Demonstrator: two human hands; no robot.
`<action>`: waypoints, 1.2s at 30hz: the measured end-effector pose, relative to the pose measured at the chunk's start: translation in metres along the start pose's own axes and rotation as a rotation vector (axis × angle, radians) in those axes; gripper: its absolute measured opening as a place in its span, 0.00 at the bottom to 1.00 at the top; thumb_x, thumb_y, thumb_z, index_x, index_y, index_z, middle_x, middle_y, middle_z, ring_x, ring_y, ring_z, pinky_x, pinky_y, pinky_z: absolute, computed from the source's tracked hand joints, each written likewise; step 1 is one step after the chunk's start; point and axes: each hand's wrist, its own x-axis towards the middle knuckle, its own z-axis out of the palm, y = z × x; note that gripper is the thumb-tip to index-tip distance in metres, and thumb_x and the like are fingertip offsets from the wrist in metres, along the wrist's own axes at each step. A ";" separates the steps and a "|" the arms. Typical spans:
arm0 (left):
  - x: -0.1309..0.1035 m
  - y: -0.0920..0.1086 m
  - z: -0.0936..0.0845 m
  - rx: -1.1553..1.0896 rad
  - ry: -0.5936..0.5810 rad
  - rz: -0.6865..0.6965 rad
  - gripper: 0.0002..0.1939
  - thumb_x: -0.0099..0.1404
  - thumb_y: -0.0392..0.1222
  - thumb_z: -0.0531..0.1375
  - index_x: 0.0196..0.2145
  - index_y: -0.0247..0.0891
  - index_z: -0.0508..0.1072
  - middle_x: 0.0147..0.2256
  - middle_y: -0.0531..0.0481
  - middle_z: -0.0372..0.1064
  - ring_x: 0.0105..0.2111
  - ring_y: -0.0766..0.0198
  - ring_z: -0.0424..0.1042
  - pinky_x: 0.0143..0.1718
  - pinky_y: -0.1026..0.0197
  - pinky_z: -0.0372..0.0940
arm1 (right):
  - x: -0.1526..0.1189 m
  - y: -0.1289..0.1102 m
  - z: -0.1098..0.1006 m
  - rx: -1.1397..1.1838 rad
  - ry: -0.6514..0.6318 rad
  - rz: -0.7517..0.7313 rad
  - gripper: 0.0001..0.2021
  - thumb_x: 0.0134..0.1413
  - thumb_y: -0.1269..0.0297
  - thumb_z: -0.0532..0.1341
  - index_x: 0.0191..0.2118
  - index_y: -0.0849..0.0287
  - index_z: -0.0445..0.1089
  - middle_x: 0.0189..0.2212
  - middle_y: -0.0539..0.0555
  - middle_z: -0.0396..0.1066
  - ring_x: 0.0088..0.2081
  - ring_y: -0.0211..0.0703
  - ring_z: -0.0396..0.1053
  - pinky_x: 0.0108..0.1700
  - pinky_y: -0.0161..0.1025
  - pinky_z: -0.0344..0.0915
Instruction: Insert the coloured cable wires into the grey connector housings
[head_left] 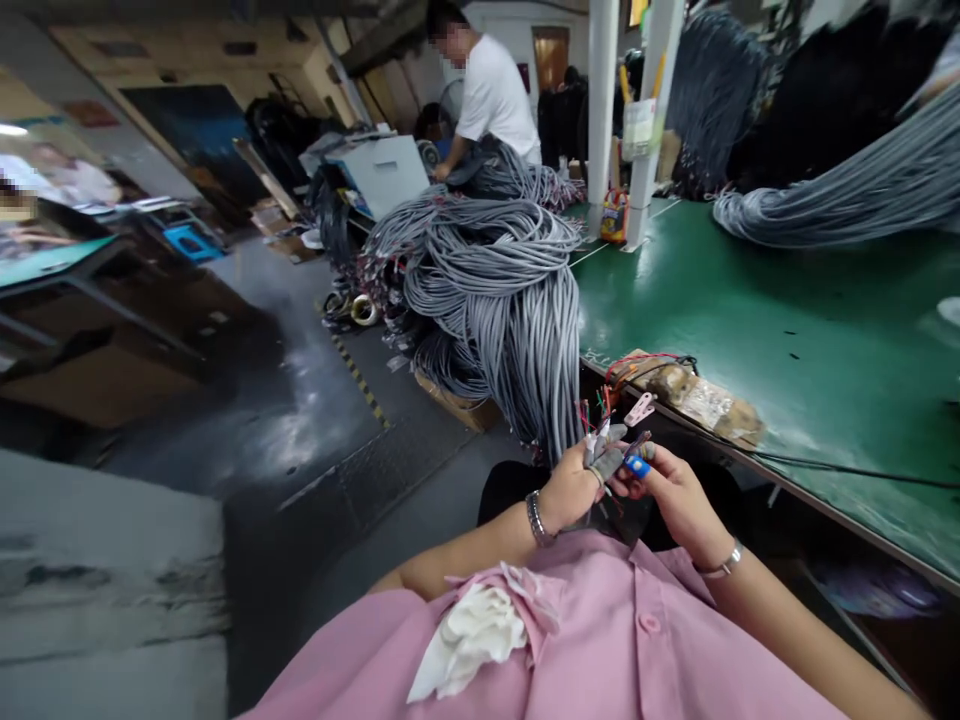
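In the head view, my left hand (pixel 571 488) is closed around a cable end, and grey coverings wrap its thumb and fingers. Thin red, green and white wires (pixel 603 402) fan out above that hand. My right hand (pixel 679 498) is beside it, thumb and finger pinched at the wires, with blue tape (pixel 637 466) round one digit. Exactly which strands the right fingers grip is partly hidden. A pink clip (pixel 640 410) sits just above both hands, near the table edge.
A green-topped table (pixel 750 300) lies to the right, with a taped brown block (pixel 705 400) and black cord along its edge. Coiled grey cables (pixel 495 270) are heaped ahead of me. Beyond them a person in a white shirt (pixel 499 95) handles cables. A grey box (pixel 112 590) stands at left.
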 end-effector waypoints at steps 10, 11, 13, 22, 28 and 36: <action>0.002 -0.013 0.002 -0.002 -0.048 -0.106 0.20 0.59 0.58 0.58 0.30 0.35 0.65 0.17 0.53 0.66 0.15 0.67 0.67 0.16 0.68 0.60 | 0.013 0.006 -0.011 -0.041 0.107 0.079 0.17 0.45 0.50 0.66 0.31 0.59 0.67 0.21 0.48 0.64 0.22 0.35 0.60 0.23 0.33 0.59; 0.002 -0.011 0.000 -0.002 -0.088 -0.121 0.20 0.59 0.58 0.58 0.28 0.35 0.65 0.16 0.53 0.66 0.14 0.68 0.66 0.15 0.68 0.59 | 0.015 0.006 -0.011 -0.030 0.081 0.096 0.18 0.44 0.50 0.67 0.30 0.60 0.66 0.20 0.47 0.63 0.21 0.34 0.58 0.22 0.32 0.59; 0.001 -0.008 -0.004 0.011 -0.139 -0.131 0.21 0.58 0.58 0.59 0.26 0.35 0.65 0.15 0.53 0.65 0.12 0.70 0.63 0.13 0.69 0.55 | 0.020 0.006 -0.011 -0.001 0.023 0.114 0.17 0.43 0.50 0.67 0.29 0.60 0.66 0.19 0.46 0.61 0.20 0.32 0.56 0.21 0.32 0.57; 0.007 -0.009 -0.004 -0.046 0.075 -0.116 0.21 0.58 0.58 0.58 0.26 0.34 0.65 0.18 0.53 0.66 0.14 0.70 0.66 0.13 0.70 0.55 | 0.023 0.008 -0.002 0.099 0.052 0.072 0.13 0.48 0.55 0.65 0.30 0.59 0.68 0.22 0.47 0.65 0.23 0.34 0.59 0.26 0.32 0.57; 0.014 -0.018 -0.001 -0.206 0.255 -0.055 0.19 0.57 0.55 0.61 0.30 0.34 0.67 0.23 0.51 0.69 0.14 0.72 0.64 0.12 0.70 0.51 | 0.016 0.009 0.002 0.062 0.026 0.036 0.11 0.48 0.58 0.66 0.28 0.58 0.66 0.22 0.47 0.66 0.24 0.35 0.60 0.27 0.34 0.58; 0.015 -0.010 -0.005 -0.184 0.259 -0.089 0.19 0.55 0.55 0.62 0.23 0.34 0.67 0.18 0.54 0.65 0.11 0.74 0.58 0.12 0.69 0.48 | 0.015 0.009 -0.003 -0.038 -0.012 0.036 0.13 0.52 0.53 0.62 0.29 0.58 0.67 0.23 0.49 0.66 0.25 0.37 0.61 0.28 0.34 0.60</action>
